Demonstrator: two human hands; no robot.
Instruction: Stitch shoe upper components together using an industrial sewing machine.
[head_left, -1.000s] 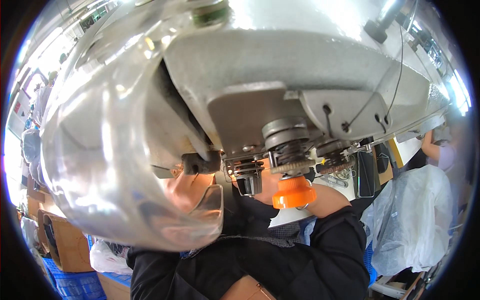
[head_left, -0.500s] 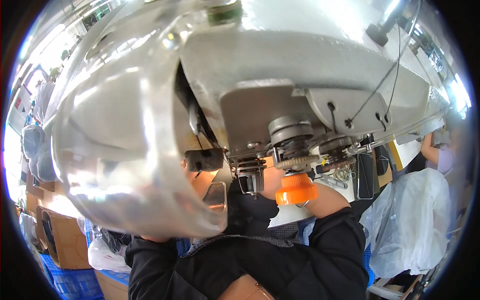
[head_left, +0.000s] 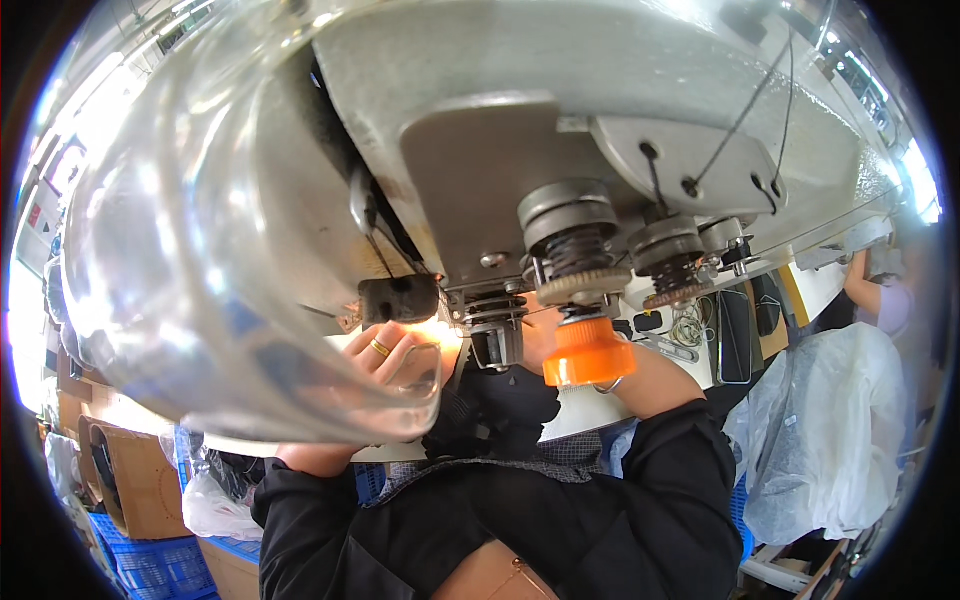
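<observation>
Cloth, black, being flanked by left hand and right hand, visible length being angled bodyward; left fingers being bunched, right being obscured; grips cannot be told.

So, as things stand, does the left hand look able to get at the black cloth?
Probably yes: the left hand lies close beside the black cloth, with nothing solid seen between them, though the clear guard covers part of the hand in this view.

No text or numbers can be read.
</observation>
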